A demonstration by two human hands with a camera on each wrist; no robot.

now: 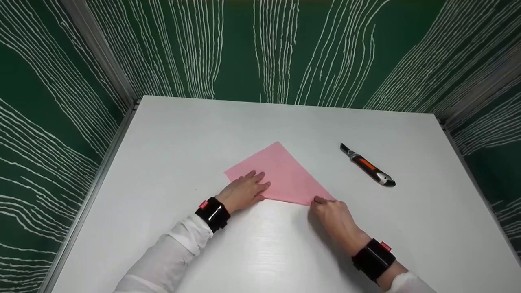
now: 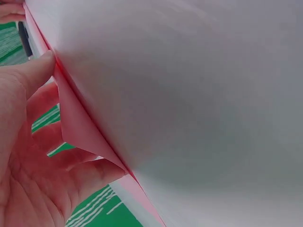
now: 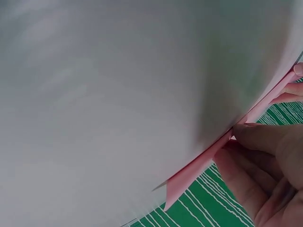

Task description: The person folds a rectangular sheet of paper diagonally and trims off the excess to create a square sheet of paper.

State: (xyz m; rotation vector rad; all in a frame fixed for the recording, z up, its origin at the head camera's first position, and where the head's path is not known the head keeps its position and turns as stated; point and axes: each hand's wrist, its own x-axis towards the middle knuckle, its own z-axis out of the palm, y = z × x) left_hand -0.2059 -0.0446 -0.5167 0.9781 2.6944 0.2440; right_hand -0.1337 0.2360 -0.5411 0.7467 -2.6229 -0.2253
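A folded sheet of pink paper (image 1: pixel 287 173) lies on the white table, one corner pointing away from me and a long folded edge toward me. My left hand (image 1: pixel 243 192) rests on its left part with fingers spread. In the left wrist view, a flap of the paper (image 2: pixel 83 118) stands slightly raised between the thumb and the other fingers. At the right end of the near edge, my right hand (image 1: pixel 336 217) pinches the paper between thumb and curled fingers. The right wrist view shows that thumb (image 3: pixel 255 135) at the paper's edge.
An orange and black utility knife (image 1: pixel 368 166) lies to the right of the paper, its tip pointing to the back left. Green panels (image 1: pixel 240 49) with wavy white lines stand behind and beside the white table (image 1: pixel 183 134).
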